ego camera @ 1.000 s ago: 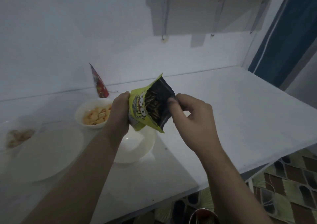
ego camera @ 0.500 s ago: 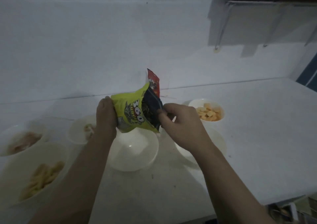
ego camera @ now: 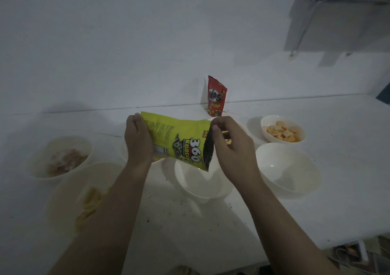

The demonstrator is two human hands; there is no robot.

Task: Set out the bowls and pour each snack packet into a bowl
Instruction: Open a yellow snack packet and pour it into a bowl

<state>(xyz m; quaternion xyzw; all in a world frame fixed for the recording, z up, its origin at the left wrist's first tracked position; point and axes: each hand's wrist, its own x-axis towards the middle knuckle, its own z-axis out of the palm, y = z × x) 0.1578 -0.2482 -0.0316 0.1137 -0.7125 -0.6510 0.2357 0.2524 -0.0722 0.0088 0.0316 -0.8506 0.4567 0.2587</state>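
A yellow-green seed packet [ego camera: 179, 142] is tilted sideways, its torn dark mouth pointing down-right over an empty white bowl [ego camera: 200, 187]. My left hand [ego camera: 138, 140] grips the packet's sealed end. My right hand [ego camera: 229, 146] pinches the edge of the open mouth. No seeds are visible falling. Another empty white bowl [ego camera: 288, 170] stands to the right. A bowl of orange crackers [ego camera: 282, 131] sits at the back right. On the left are a bowl of pale snack [ego camera: 61, 158] and a bowl of yellow chips [ego camera: 84, 201].
A red snack packet [ego camera: 216, 96] stands upright against the white wall behind the bowls. Another bowl [ego camera: 123, 153] is mostly hidden behind my left hand. The white counter [ego camera: 337, 190] ends at the lower right, with patterned floor beyond. A shelf bracket [ego camera: 304, 23] hangs upper right.
The view swung left, bringing more bowls in. The packet has tipped from nearly upright to sideways, mouth lowered over the empty middle bowl. Both hands kept their hold.
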